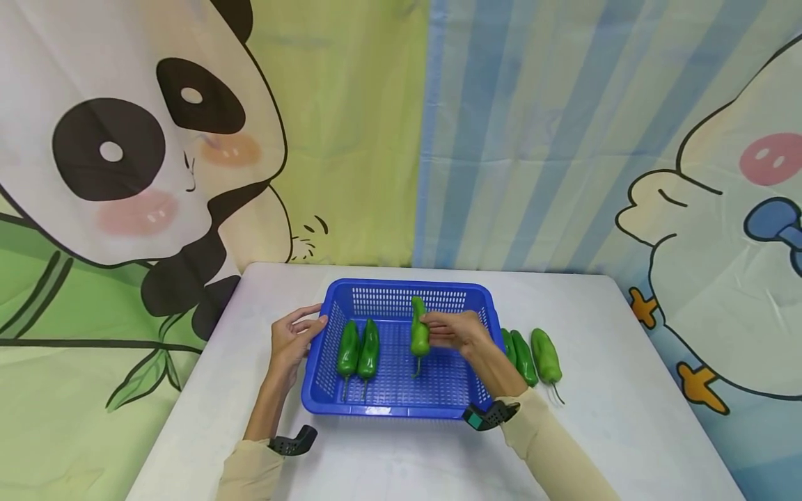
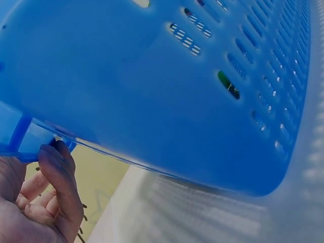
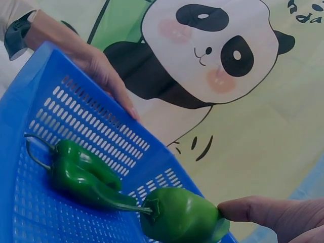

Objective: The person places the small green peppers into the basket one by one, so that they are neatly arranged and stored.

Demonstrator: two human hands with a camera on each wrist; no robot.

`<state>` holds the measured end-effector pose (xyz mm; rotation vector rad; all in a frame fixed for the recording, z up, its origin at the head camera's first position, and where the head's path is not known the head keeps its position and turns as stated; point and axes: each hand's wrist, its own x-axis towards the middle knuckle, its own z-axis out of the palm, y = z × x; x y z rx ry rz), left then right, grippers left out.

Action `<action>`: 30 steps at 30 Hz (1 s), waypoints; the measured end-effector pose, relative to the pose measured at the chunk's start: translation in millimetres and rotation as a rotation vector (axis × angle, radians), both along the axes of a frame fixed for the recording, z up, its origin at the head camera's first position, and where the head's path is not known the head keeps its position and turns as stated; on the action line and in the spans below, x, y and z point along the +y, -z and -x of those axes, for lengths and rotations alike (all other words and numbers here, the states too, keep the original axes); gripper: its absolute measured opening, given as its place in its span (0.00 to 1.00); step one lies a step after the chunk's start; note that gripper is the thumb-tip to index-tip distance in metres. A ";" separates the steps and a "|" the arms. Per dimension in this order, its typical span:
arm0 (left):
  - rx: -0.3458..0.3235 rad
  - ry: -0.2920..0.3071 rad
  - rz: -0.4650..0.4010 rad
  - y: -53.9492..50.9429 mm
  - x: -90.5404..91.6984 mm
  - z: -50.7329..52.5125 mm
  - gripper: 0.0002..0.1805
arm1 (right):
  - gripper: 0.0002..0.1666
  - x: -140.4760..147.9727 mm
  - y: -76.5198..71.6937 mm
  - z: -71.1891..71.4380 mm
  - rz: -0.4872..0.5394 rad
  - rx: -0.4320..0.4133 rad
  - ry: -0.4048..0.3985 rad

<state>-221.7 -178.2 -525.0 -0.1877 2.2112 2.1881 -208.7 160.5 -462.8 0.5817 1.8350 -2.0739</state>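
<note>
A blue plastic basket [image 1: 432, 415] with slotted sides stands on the white table. My left hand [image 1: 291, 341] grips its left rim, thumb on top and fingers curled under the edge in the left wrist view. Over the basket's middle, my right hand [image 1: 460, 330] pinches a light green pepper [image 1: 420, 337] by its side, stem pointing toward me. Two darker green peppers, one [image 1: 348, 351] beside the other [image 1: 370, 351], lie side by side in the basket's left part. The right wrist view shows the held pepper [image 3: 182, 215] close up.
Right of the basket, a light green pepper [image 1: 546, 356] and a darker one [image 1: 523, 358] lie on the table [image 1: 595, 431], with another pepper [image 1: 509, 344] partly hidden by the basket and right arm. A printed curtain [image 1: 351, 139] hangs behind the table.
</note>
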 end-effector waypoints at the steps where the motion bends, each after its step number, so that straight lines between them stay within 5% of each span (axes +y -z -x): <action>1: -0.001 -0.001 0.000 0.1 -0.2 -0.2 0.26 | 0.25 -1.5 -0.3 1.0 -0.004 -0.005 -0.002; 11: -0.001 -0.005 -0.001 1.7 0.4 0.7 0.26 | 0.23 -15.6 7.1 12.2 0.002 -0.031 -0.041; 19: 0.012 0.000 -0.006 0.9 1.3 3.1 0.26 | 0.11 -24.2 13.4 16.8 0.020 -0.060 -0.029; 30: 0.000 -0.001 -0.007 0.9 0.9 2.8 0.26 | 0.22 -26.4 15.8 25.9 0.035 -0.091 -0.058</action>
